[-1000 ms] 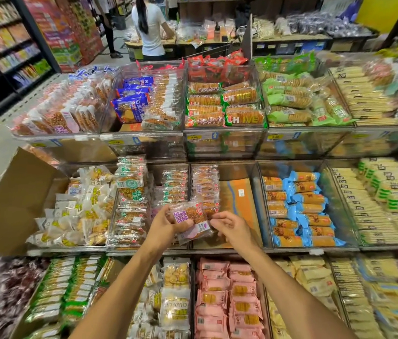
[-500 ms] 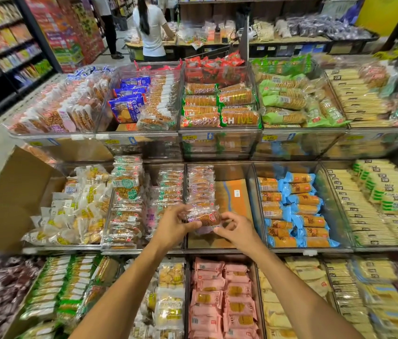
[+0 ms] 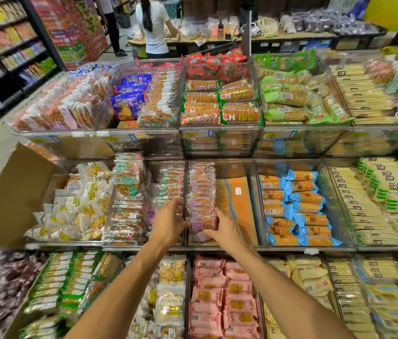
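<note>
In the head view I see the left hand (image 3: 168, 223) and the right hand (image 3: 227, 231) both hold the purple snack pack (image 3: 202, 225), now lower than before, at the front of its row in the bin (image 3: 252, 206), nearly put away.

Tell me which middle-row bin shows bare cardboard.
The bin where left hand and right hand meet: purple-labelled packets fill one side, orange cardboard bare beside them.

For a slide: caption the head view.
Left hand and right hand hold a purple snack pack in a bin.
</note>
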`<action>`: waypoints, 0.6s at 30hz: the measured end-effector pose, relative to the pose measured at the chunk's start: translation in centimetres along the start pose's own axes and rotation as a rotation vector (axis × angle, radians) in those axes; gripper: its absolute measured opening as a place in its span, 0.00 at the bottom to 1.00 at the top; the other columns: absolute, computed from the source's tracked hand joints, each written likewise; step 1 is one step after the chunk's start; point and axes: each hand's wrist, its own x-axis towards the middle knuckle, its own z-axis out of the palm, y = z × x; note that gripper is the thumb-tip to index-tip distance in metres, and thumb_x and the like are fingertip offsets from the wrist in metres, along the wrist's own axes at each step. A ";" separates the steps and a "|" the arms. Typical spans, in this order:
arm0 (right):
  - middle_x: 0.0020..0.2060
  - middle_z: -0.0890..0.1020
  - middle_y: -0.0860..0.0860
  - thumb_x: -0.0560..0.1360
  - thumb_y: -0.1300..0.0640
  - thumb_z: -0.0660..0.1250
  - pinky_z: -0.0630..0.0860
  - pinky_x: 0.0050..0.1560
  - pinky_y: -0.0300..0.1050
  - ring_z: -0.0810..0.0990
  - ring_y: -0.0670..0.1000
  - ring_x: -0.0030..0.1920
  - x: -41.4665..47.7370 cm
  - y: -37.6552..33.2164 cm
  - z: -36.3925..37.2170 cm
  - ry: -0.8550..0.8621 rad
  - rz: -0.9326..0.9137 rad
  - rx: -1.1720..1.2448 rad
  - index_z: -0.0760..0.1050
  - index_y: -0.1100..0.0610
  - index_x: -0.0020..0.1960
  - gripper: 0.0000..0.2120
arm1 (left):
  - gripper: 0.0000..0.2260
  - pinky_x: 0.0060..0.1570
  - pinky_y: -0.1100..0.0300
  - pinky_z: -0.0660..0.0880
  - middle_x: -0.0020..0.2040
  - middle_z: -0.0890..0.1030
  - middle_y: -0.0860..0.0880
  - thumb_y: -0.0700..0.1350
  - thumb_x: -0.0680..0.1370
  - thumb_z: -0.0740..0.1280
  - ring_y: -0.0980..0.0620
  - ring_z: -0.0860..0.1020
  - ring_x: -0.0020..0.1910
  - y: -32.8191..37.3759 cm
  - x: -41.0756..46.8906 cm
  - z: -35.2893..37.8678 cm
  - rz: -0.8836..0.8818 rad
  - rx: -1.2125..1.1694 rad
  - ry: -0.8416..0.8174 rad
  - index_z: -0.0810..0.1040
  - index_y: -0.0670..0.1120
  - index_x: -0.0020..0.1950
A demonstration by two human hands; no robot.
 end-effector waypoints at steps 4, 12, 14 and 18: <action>0.78 0.71 0.53 0.75 0.44 0.77 0.70 0.72 0.50 0.70 0.55 0.76 0.2 -0.1 1.0 0.058 -0.003 -0.065 0.60 0.55 0.83 0.44 | 0.34 0.48 0.54 0.85 0.62 0.80 0.51 0.41 0.71 0.81 0.55 0.85 0.42 -0.4 0.1 0.1 -0.038 -0.046 -0.032 0.73 0.47 0.74; 0.75 0.73 0.55 0.77 0.43 0.74 0.69 0.73 0.51 0.71 0.58 0.74 -0.1 -0.8 1.8 0.126 -0.009 -0.091 0.59 0.58 0.83 0.42 | 0.35 0.51 0.58 0.81 0.62 0.80 0.49 0.47 0.72 0.82 0.53 0.82 0.47 -0.4 0.4 0.5 -0.025 0.066 0.009 0.72 0.46 0.75; 0.76 0.72 0.55 0.76 0.43 0.75 0.69 0.75 0.53 0.70 0.58 0.76 -0.1 -0.7 1.7 0.115 0.012 -0.069 0.59 0.56 0.83 0.43 | 0.35 0.55 0.53 0.82 0.62 0.80 0.48 0.48 0.71 0.82 0.50 0.82 0.50 -0.3 0.4 0.4 -0.029 0.084 -0.004 0.72 0.46 0.75; 0.74 0.75 0.54 0.72 0.42 0.79 0.74 0.71 0.55 0.73 0.57 0.73 0.1 -0.7 1.0 0.087 0.060 0.003 0.63 0.53 0.81 0.44 | 0.36 0.55 0.53 0.82 0.63 0.80 0.48 0.46 0.71 0.82 0.51 0.82 0.49 0.3 0.2 -0.2 -0.041 0.037 -0.027 0.70 0.46 0.76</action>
